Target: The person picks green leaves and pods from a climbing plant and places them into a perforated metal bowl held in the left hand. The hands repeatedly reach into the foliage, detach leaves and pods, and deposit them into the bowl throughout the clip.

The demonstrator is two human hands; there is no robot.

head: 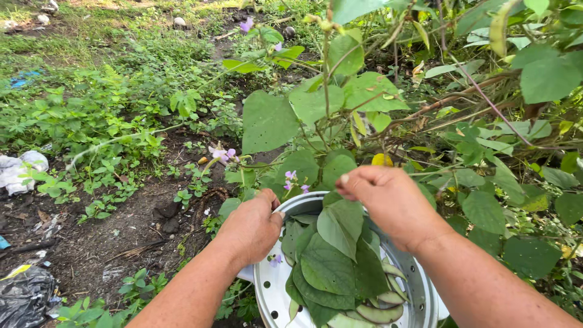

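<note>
While the left hand (252, 228) grips the perforated metal colander's (276, 297) near-left rim, the right hand (388, 203) pinches a bean leaf (341, 226) over it – one-handed support could tip it – spilling leaves and pods (379, 313)

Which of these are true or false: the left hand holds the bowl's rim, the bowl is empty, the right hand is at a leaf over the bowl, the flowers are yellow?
1. The left hand holds the rim of the metal bowl. True.
2. The bowl is empty. False: it holds green leaves and bean pods.
3. The right hand pinches a leaf above the bowl. True.
4. The flowers are yellow. False: they are purple.
</note>
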